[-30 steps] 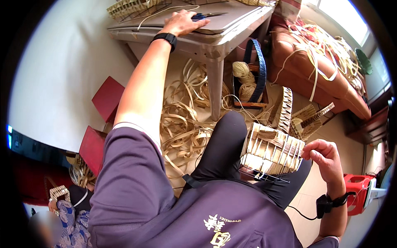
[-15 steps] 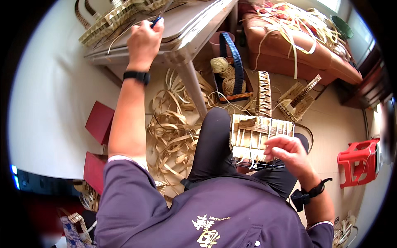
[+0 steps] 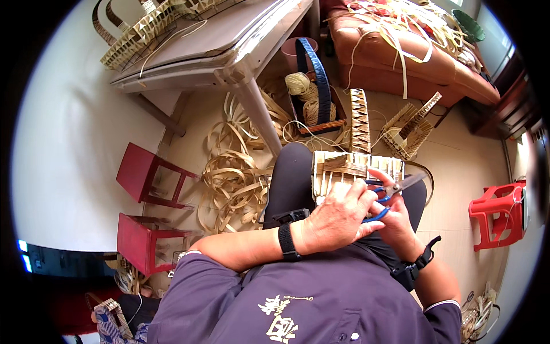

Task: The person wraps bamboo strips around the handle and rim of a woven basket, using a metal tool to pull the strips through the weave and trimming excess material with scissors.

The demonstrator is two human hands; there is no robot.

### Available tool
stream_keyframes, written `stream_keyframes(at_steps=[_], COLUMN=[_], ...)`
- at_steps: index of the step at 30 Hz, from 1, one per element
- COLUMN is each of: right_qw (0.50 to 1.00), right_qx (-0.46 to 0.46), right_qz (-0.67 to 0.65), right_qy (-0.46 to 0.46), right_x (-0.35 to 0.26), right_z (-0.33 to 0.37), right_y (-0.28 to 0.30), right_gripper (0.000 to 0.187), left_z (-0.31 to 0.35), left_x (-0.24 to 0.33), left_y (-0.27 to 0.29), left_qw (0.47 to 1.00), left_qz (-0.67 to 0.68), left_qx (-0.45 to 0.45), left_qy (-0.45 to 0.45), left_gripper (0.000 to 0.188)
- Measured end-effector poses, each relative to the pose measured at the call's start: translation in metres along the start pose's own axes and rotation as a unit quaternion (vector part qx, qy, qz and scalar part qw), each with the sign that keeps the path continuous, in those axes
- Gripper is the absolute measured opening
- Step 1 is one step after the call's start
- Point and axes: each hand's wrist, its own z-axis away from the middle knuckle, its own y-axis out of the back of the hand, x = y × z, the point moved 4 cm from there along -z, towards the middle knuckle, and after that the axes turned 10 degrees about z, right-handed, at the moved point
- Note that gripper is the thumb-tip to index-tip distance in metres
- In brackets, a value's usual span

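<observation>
Head view: the left hand (image 3: 340, 217), fingers bunched, grip unclear, is over the woven basket (image 3: 327, 164) on the lap, beside blue-handled scissors (image 3: 394, 190) held in the right hand (image 3: 397, 222). Likely they are being readied; next calls for fingers seated in the handles.

White wall (image 3: 63, 166) at left; grey counter (image 3: 217, 40), upper left. Tan tiled floor (image 3: 452, 172) extends across centre and right. Two dark-red stools (image 3: 136, 172) stand left of centre, one bright-red stool (image 3: 510, 209) at right. Upper right: reddish-brown upholstered sofa (image 3: 366, 66), brightly lit.
</observation>
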Motion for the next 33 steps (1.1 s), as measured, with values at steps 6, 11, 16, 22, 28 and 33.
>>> stream_keyframes(at_steps=[6, 11, 16, 22, 28, 33], right_qw=[0.992, 0.973, 0.963, 0.944, 0.958, 0.934], right_qx=[-0.072, -0.137, -0.179, -0.206, -0.197, -0.202], right_qz=[-0.103, -0.13, -0.17, -0.23, -0.171, -0.234], right_qy=[-0.026, -0.135, -0.11, -0.115, -0.119, -0.176], right_x=[0.003, 0.028, 0.016, 0.004, -0.006, 0.009], right_z=[0.02, 0.034, 0.03, 0.032, 0.029, 0.035], right_y=[0.033, 0.054, 0.031, 0.035, 0.027, 0.04], right_gripper=[0.04, 0.046, 0.048, 0.046, 0.045, 0.052], left_z=[-0.017, -0.026, -0.027, -0.034, -0.038, -0.038], left_x=[-0.028, -0.104, -0.111, -0.11, -0.116, -0.122], left_y=[0.052, 0.04, 0.035, 0.039, 0.032, 0.028], left_qw=[0.998, 0.996, 0.987, 0.994, 0.857, 0.832], left_qz=[0.014, -0.075, -0.162, 0.072, 0.43, 0.487], left_qx=[0.043, 0.052, 0.003, 0.022, -0.006, 0.004], left_qy=[-0.037, 0.017, 0.018, 0.077, 0.283, 0.266], left_gripper=[0.073, 0.059, 0.034, 0.023, 0.024, 0.022])
